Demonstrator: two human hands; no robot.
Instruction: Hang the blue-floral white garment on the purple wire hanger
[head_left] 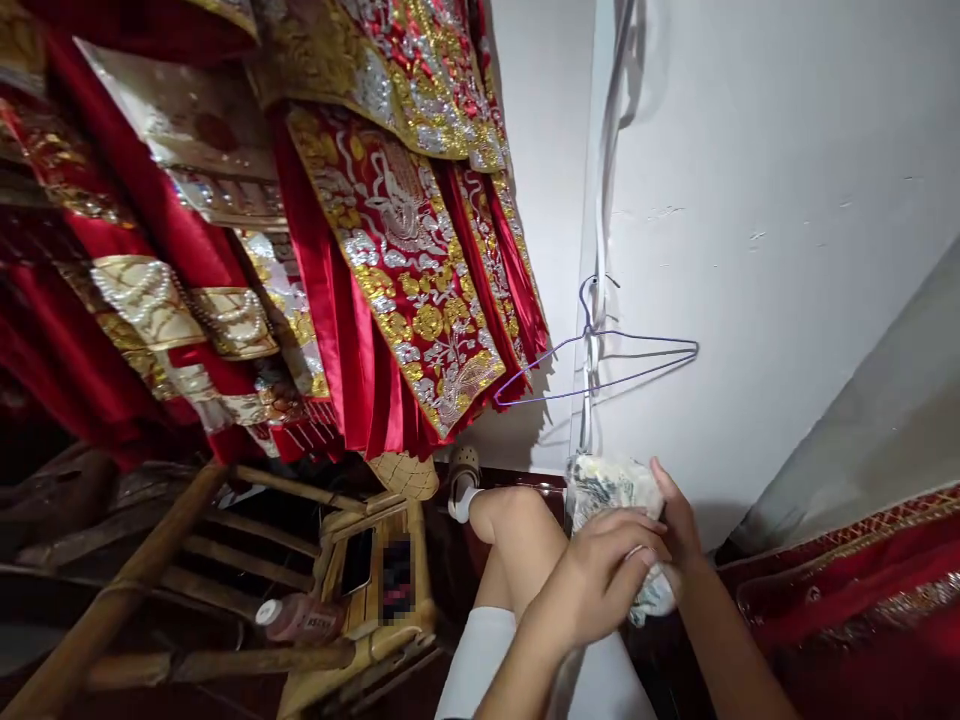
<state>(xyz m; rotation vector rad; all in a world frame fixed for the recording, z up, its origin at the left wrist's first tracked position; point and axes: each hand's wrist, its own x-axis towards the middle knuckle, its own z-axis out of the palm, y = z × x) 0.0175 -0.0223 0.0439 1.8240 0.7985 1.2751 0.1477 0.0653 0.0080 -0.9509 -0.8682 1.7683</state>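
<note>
Both hands meet low in the view, closed round a crumpled white bundle with dark print (611, 490), cloth or plastic, I cannot tell which. My left hand (600, 575) covers its front with fingers curled over it. Behind the bundle, my right hand (679, 520) grips its far side. My bare knee and white shorts (510, 560) lie just below the hands. A purple wire hanger (600, 365) hangs on the white wall above the bundle.
Red robes with gold and silver embroidery (405, 230) hang at the upper left. A bamboo chair (375, 590) at lower left holds a phone (358, 562) and a bottle (300, 618). Red embroidered cloth (847, 590) lies at lower right. A sandalled foot (463, 480) rests by the wall.
</note>
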